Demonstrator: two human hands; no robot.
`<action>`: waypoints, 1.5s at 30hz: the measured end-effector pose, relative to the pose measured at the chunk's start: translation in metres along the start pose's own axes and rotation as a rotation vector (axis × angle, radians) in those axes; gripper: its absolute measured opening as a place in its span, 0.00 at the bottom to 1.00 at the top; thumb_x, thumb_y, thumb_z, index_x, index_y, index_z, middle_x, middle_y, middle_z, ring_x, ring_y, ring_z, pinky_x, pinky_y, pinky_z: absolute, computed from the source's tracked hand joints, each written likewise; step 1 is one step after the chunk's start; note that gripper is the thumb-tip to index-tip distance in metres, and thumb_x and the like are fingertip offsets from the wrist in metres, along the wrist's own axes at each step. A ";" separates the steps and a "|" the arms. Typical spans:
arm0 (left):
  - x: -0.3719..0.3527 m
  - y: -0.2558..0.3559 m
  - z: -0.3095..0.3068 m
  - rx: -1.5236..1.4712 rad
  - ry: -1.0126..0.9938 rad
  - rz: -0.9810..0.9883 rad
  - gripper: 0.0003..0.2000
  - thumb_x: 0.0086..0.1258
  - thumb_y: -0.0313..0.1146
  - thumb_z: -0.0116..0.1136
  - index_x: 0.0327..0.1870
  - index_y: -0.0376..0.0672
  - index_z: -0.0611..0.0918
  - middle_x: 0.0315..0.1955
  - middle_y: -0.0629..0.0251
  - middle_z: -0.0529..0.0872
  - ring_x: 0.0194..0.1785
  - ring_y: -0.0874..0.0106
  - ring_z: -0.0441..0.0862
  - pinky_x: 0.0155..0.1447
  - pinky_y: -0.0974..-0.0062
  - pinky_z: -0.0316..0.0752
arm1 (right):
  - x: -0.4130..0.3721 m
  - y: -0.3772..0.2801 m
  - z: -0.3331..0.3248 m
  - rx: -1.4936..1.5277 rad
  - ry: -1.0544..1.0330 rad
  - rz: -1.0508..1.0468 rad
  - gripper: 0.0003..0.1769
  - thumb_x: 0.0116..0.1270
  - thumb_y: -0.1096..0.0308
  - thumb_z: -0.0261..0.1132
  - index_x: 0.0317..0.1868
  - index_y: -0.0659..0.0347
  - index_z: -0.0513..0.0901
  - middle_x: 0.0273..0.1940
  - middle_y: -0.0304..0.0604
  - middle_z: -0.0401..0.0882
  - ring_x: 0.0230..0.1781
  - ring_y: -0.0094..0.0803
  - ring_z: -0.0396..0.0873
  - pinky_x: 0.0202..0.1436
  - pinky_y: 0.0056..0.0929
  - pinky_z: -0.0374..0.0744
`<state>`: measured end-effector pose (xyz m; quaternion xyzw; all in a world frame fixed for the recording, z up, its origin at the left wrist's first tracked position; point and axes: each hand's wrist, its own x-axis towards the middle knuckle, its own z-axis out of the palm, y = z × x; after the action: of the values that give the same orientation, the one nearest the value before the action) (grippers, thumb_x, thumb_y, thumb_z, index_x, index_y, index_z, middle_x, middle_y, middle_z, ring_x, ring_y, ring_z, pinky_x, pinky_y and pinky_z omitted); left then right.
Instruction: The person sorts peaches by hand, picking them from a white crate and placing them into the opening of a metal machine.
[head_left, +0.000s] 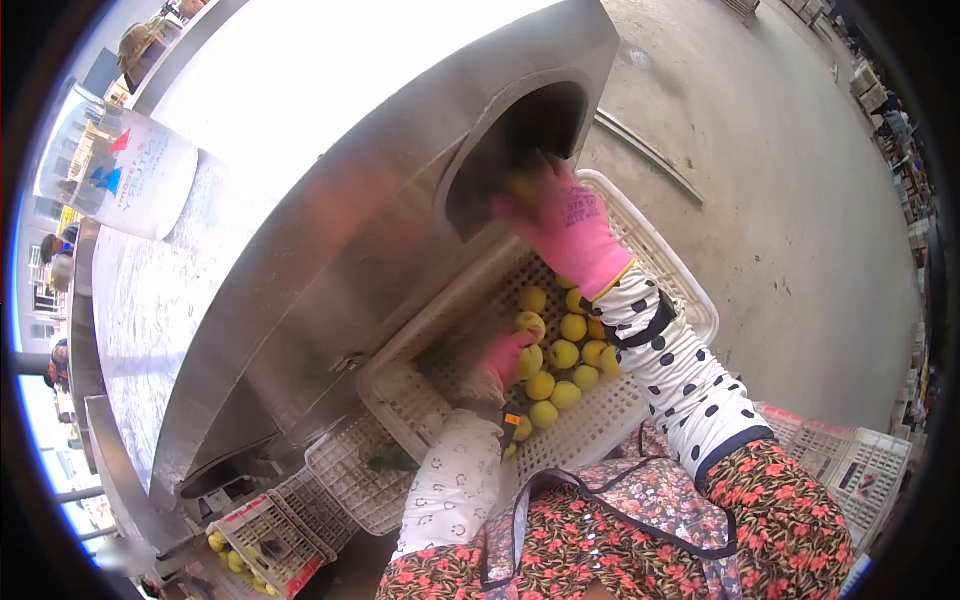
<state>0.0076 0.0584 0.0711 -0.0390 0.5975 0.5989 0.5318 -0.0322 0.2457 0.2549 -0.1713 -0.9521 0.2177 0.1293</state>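
My right hand (565,225), in a pink glove, reaches up into the dark round opening (520,140) of a big steel machine; a yellow fruit shows faintly at its fingers, and whether the hand grips it I cannot tell. My left hand (505,360), also pink-gloved, is down in a white slatted plastic crate (680,290) under the opening, its fingers closed around a yellow fruit (531,360). Several yellow fruits (565,355) lie in a heap in the crate beside it.
The steel machine (330,220) fills the left and middle. More white crates (850,460) stand at the right, and another crate with yellow fruits (250,545) sits lower left. Bare concrete floor (780,180) lies beyond. A white printed container (130,170) stands on the machine.
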 end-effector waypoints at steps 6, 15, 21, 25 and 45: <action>-0.053 0.047 0.005 -0.405 -0.130 0.281 0.27 0.76 0.50 0.60 0.64 0.37 0.75 0.50 0.52 0.85 0.44 0.61 0.89 0.45 0.62 0.87 | 0.059 0.002 0.025 0.015 0.077 0.202 0.29 0.72 0.47 0.62 0.67 0.55 0.75 0.68 0.60 0.72 0.69 0.54 0.73 0.67 0.49 0.75; -0.087 0.108 0.007 -0.575 -0.354 0.428 0.28 0.80 0.53 0.50 0.68 0.36 0.73 0.58 0.52 0.81 0.51 0.63 0.86 0.52 0.63 0.85 | -0.054 -0.014 -0.045 0.745 -0.259 -0.057 0.43 0.61 0.50 0.74 0.72 0.60 0.70 0.60 0.59 0.77 0.60 0.49 0.79 0.63 0.37 0.78; -0.075 0.130 0.017 0.114 -0.032 0.803 0.25 0.80 0.49 0.50 0.67 0.38 0.75 0.55 0.56 0.82 0.56 0.65 0.83 0.59 0.62 0.80 | -0.055 -0.004 -0.039 0.609 -0.066 -0.156 0.41 0.57 0.53 0.77 0.69 0.60 0.74 0.58 0.57 0.79 0.59 0.50 0.79 0.61 0.40 0.79; -0.042 0.113 0.008 -0.187 0.071 0.734 0.21 0.79 0.45 0.52 0.63 0.40 0.77 0.51 0.57 0.83 0.54 0.63 0.83 0.61 0.55 0.78 | 0.007 0.008 -0.017 0.116 0.121 -0.100 0.40 0.56 0.50 0.77 0.66 0.60 0.76 0.57 0.57 0.78 0.57 0.53 0.79 0.59 0.44 0.80; -0.015 0.026 0.013 0.289 0.174 0.306 0.31 0.74 0.46 0.58 0.73 0.37 0.69 0.61 0.51 0.81 0.63 0.61 0.79 0.68 0.62 0.72 | 0.067 -0.011 0.021 -0.260 0.156 -0.051 0.36 0.58 0.55 0.77 0.64 0.61 0.78 0.59 0.58 0.79 0.50 0.54 0.84 0.52 0.46 0.83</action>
<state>0.0042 0.0664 0.1027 0.0773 0.7196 0.5752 0.3812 -0.1026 0.2545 0.2528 -0.1787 -0.9635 0.0751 0.1849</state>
